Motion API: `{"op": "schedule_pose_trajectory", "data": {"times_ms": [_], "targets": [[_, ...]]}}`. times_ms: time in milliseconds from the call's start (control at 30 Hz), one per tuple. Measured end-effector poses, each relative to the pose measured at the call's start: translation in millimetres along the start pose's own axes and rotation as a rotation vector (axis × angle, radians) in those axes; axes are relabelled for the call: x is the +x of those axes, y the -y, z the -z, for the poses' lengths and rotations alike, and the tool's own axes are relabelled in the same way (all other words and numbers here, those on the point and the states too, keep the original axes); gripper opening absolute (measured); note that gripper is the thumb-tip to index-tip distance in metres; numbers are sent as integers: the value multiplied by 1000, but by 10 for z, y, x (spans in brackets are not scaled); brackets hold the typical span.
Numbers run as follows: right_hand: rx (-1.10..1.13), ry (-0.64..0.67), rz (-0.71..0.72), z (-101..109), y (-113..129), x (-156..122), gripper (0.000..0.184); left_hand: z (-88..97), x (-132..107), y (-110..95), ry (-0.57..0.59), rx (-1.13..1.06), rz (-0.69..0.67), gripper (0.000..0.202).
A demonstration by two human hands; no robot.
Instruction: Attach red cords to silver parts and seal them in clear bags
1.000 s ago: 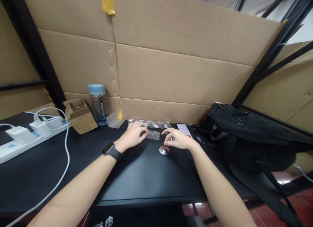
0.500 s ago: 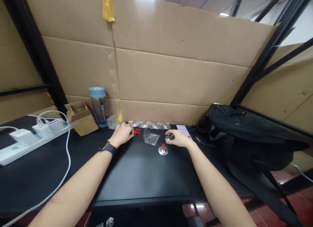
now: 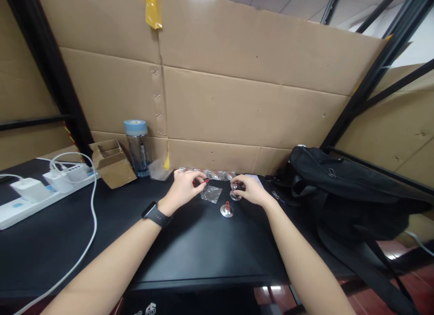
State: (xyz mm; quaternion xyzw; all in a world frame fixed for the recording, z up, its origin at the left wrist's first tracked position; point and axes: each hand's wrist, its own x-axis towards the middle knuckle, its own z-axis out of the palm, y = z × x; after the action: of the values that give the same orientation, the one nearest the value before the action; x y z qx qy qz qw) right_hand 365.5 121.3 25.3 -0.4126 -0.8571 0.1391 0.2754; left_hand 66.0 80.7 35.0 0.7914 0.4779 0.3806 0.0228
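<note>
Behind the desk, a wall of cardboard sheets (image 3: 237,102) was seen, with a strip of yellow tape (image 3: 153,7) stuck near its top. Below it the black desk (image 3: 190,251) was spread, and a black backpack (image 3: 339,188) was slumped on its right end. At the left, a white power strip (image 3: 30,193) with a looped cable (image 3: 91,224) was laid, then an open cardboard box (image 3: 113,163) and a blue-lidded bottle (image 3: 137,148).

The left hand (image 3: 185,190), a dark watch (image 3: 155,214) worn at its wrist, had been lifted from the desk, where it had rested half a second before. A small red piece (image 3: 196,182) was now pinched between its thumb and forefinger, the other fingers curled. The right hand (image 3: 251,190) was closed about a silver disc (image 3: 235,190), which had been raised a little and held just off the surface. The two pieces had thus been brought nearer each other, and a joining of them was judged to be in hand.

Between the hands a clear plastic bag (image 3: 210,194) was left lying. Just in front of it stood a second disc (image 3: 226,209), already fitted with a red loop. A row of bagged parts (image 3: 217,174) was lined along the wall.

No brand or label could be read; white marks (image 3: 151,308) at the lower edge were cut off.
</note>
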Motion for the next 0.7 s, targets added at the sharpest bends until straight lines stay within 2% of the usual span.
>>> {"op": "schedule_pose_trajectory", "data": {"times_ms": [133, 200, 300, 400, 533, 700], "targets": [[276, -147, 95, -154, 358, 33, 34, -61, -37, -127, -14, -21, -34, 17], [334, -244, 142, -276, 531, 39, 30, -74, -51, -168, -20, -37, -38, 17], [418, -331, 153, -435, 704, 32, 36, -93, -63, -206, -30, -96, -34, 17], [480, -360, 151, -517, 767, 20, 43, -134, -63, -213, -38, -219, -21, 17], [547, -370, 147, -525, 781, 13, 46, -216, -53, -200, -73, -379, -31, 14], [579, -360, 133, -503, 801, 9, 45, -275, -62, -226, -96, -430, -26, 15]]}}
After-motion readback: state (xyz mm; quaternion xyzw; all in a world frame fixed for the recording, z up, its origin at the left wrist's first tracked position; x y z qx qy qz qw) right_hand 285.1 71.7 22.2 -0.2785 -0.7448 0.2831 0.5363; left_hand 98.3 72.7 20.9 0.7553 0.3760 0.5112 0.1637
